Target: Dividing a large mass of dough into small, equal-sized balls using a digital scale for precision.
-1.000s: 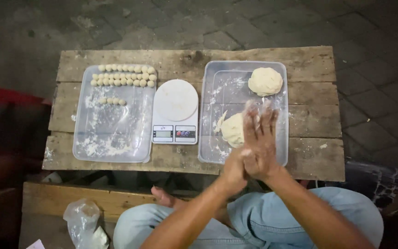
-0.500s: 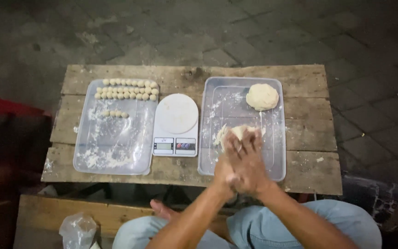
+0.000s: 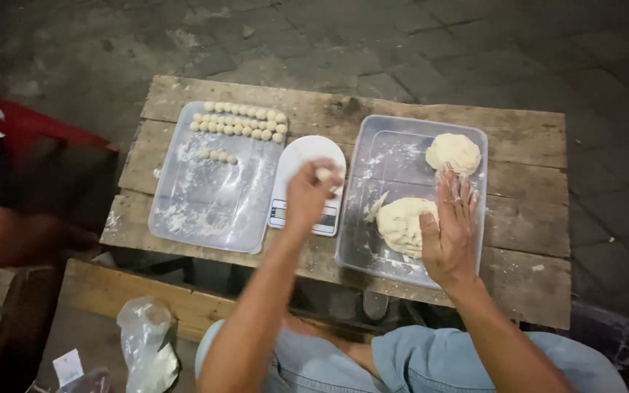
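Observation:
My left hand (image 3: 306, 195) hovers over the white kitchen scale (image 3: 296, 156) and pinches a small dough ball (image 3: 323, 175) in its fingertips. With fingers spread and floury, my right hand (image 3: 448, 231) is held flat over the right clear plastic tray (image 3: 384, 145). It lies beside a large dough lump (image 3: 400, 222) and partly over it. A second, rounder dough lump (image 3: 453, 151) sits at that tray's far end. The left clear tray (image 3: 205, 211) holds rows of several small dough balls (image 3: 238, 121) along its far edge and a short row (image 3: 217, 156) below them.
Both trays and the scale stand on a rough wooden plank table (image 3: 525, 145) over a dark paved floor. Another person's limb (image 3: 9, 233) and red cloth (image 3: 30, 124) show at the left. A crumpled plastic bag (image 3: 143, 342) lies on a low wooden board by my knee.
My hands were pressed together over the right tray, rolling dough. They have parted: the left moved over to the scale with a small ball, and the right stayed flat above the dough lump.

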